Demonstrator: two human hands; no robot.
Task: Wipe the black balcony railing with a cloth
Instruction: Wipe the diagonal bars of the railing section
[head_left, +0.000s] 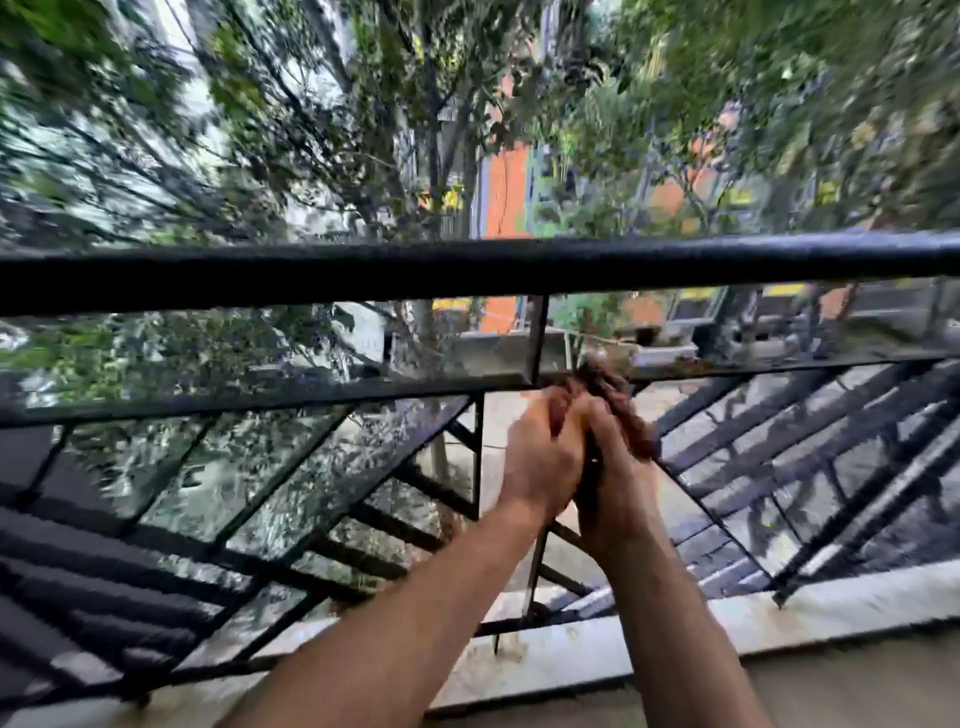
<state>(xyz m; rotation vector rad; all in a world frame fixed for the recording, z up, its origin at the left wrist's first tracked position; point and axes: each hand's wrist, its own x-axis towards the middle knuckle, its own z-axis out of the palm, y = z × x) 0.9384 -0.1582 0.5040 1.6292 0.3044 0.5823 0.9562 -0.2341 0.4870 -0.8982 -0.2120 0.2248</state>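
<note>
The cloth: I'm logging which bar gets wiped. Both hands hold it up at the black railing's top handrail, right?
Not quite. The head view shows the left hand and right hand holding the cloth at the thinner crossbar below the top handrail, not at the handrail itself.

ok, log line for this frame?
step: wipe railing | left grip: holds cloth | right grip: holds cloth | place: at middle rail | view: blurred
</note>
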